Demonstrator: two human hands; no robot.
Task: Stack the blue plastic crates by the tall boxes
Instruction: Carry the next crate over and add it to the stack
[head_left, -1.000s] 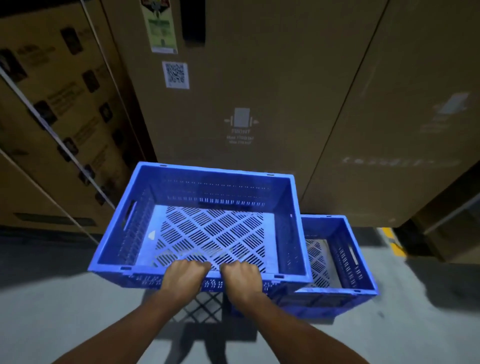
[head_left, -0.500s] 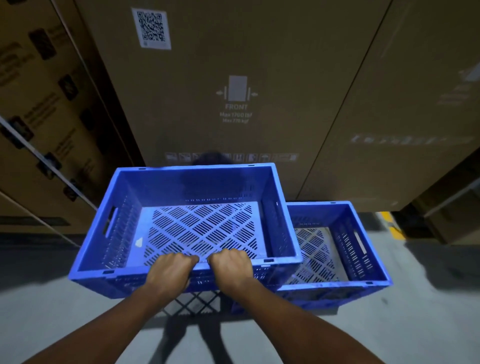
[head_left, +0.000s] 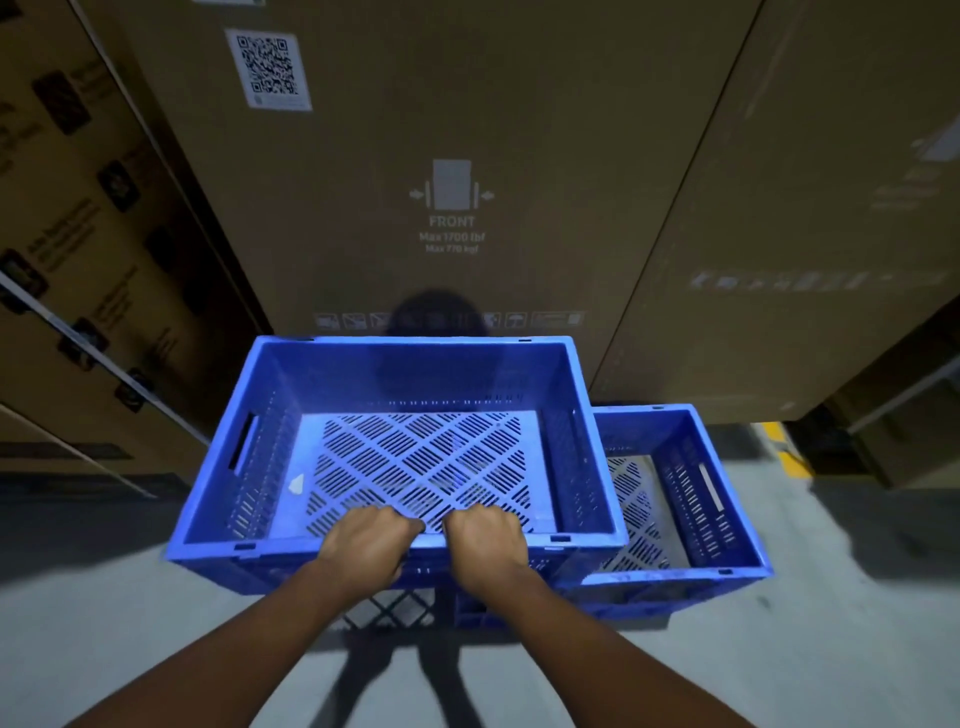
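Note:
I hold an empty blue plastic crate (head_left: 400, 384) with a slotted floor in the air, level, in front of the tall cardboard boxes (head_left: 452, 156). My left hand (head_left: 363, 538) and my right hand (head_left: 485, 535) grip its near rim side by side, fingers curled over the edge. A second blue crate (head_left: 696, 493) stands on the floor to the right and below; the held crate overlaps its left side and hides part of it.
Tall cardboard boxes form a wall straight ahead, with more strapped boxes (head_left: 78, 234) at the left and another box (head_left: 904, 415) at the right. Grey concrete floor (head_left: 857, 623) lies below, with a yellow floor mark (head_left: 789, 452) near the right boxes.
The held crate has come down and nearer to the tall boxes, and now overlaps the left side of the floor crate more. Both hands keep the same grip.

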